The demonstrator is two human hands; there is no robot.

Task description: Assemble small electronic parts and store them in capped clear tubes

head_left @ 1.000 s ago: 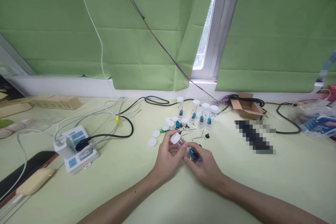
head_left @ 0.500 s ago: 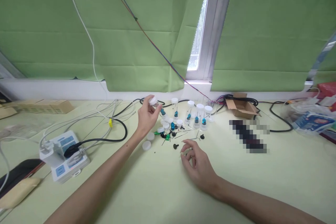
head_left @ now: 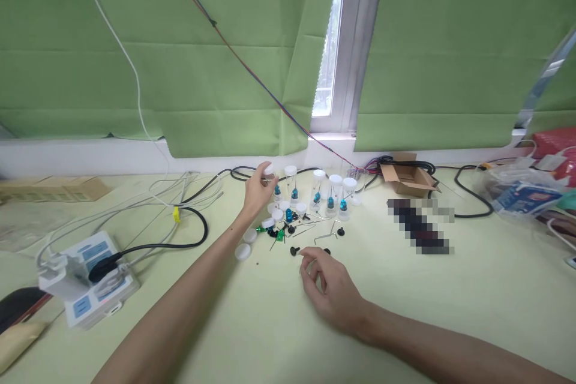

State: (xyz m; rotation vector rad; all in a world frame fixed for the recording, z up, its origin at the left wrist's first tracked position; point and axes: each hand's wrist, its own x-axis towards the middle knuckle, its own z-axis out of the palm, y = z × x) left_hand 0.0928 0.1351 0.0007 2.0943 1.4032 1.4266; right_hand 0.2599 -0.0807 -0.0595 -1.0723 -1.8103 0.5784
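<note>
My left hand [head_left: 260, 191] is closed round the top of a clear vial with a white cap [head_left: 269, 170]. A blue piece [head_left: 277, 190] shows inside that vial, which stands beside a row of similar capped vials [head_left: 291, 183]. My right hand [head_left: 330, 285] rests on the table with its fingers loosely curled and apart, nothing visible in them. Close to its fingertips lie a black knob-headed screw [head_left: 294, 251] and another dark knob, partly hidden behind the hand. Loose white caps [head_left: 243, 252], green pieces [head_left: 280, 235] and thin metal rods [head_left: 306, 229] are scattered between both hands.
On the left, a white power strip [head_left: 101, 276] with plugs and cables sits on the table [head_left: 252, 336]. An open cardboard box [head_left: 408, 180] stands at the back right, near black cables [head_left: 483, 210]. Plastic bags [head_left: 517, 195] lie farther right.
My left hand has brought its vial a little closer to the row, and the vial now stands more upright. My right hand stays low with curled fingers. The whole view has shifted slightly.
</note>
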